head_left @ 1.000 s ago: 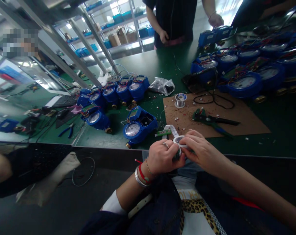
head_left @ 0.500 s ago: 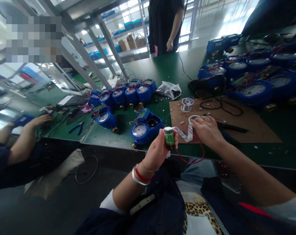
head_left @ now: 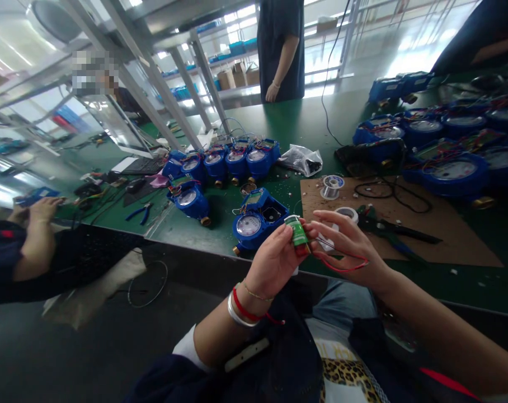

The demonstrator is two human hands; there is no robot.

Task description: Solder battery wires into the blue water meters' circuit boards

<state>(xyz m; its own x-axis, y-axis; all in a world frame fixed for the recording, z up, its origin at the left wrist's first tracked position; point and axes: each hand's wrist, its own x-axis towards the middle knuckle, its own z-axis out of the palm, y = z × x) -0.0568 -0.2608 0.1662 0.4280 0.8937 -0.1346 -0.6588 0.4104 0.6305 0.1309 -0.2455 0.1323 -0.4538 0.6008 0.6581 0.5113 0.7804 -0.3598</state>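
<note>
Both hands grip one small green cylinder (head_left: 298,233) — left hand (head_left: 274,260) pinching its body, right hand (head_left: 342,243) holding its red wire (head_left: 342,267).

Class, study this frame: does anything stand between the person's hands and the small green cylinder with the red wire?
Nothing visible does. The left hand already grips the green cylinder, and the right hand touches its end, with the red wire looping under that hand. The blue meter lies beyond on the green table, apart.
</note>
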